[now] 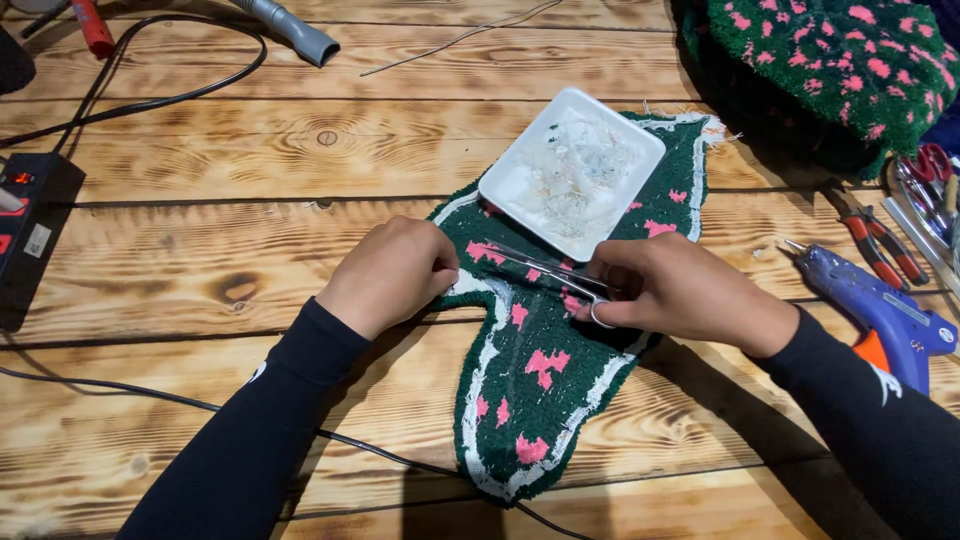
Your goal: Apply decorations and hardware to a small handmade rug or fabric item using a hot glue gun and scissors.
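Observation:
A dark green tufted rug piece (540,400) with pink marks and a white border lies on the wooden table (250,170). My left hand (390,272) is closed and presses on the piece's left edge. My right hand (680,292) grips small metal scissors (545,266), whose blades point left across the pile toward my left hand. A white square tray (520,160) holding pale yarn scraps rests on the upper part of the piece, just above the scissors.
A blue glue gun (880,305) and red-handled pliers (872,240) lie at the right. A larger green and pink tufted piece (830,70) sits at the top right. A black power strip (30,225), cables and a grey nozzle (295,30) lie to the left.

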